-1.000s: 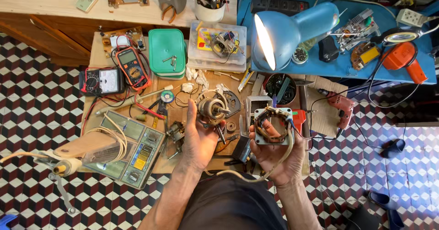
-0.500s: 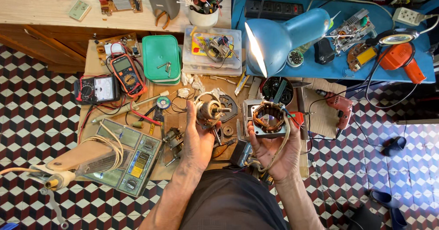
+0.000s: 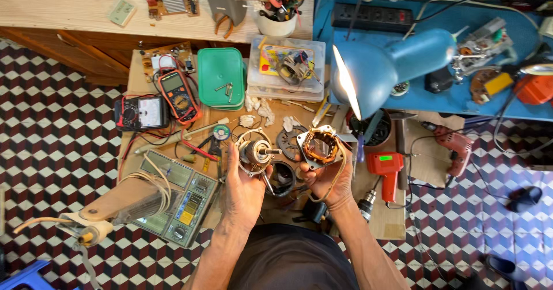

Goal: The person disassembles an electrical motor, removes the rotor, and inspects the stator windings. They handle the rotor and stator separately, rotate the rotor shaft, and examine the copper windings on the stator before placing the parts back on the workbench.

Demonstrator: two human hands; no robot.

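My left hand (image 3: pixel 243 189) grips a small motor rotor with its shaft and metal end bracket (image 3: pixel 255 152), held above the low wooden worktable (image 3: pixel 288 117). My right hand (image 3: pixel 328 177) holds the motor's stator (image 3: pixel 320 146), a square metal frame with copper windings, with a pale cord looping down from it. The two parts sit side by side, a little apart. A round black cover (image 3: pixel 283 177) lies on the table between my hands.
Two multimeters (image 3: pixel 155 103), a green lidded box (image 3: pixel 221 85), a clear plastic parts box (image 3: pixel 286 68) and a grey-green tester (image 3: pixel 178 198) lie to the left and behind. A lit blue desk lamp (image 3: pixel 391 65) hangs at right. Red drills (image 3: pixel 387 172) lie to the right.
Both hands have lifted the rotor and stator slightly and brought them closer to me; the view has shifted downward a little across the table.
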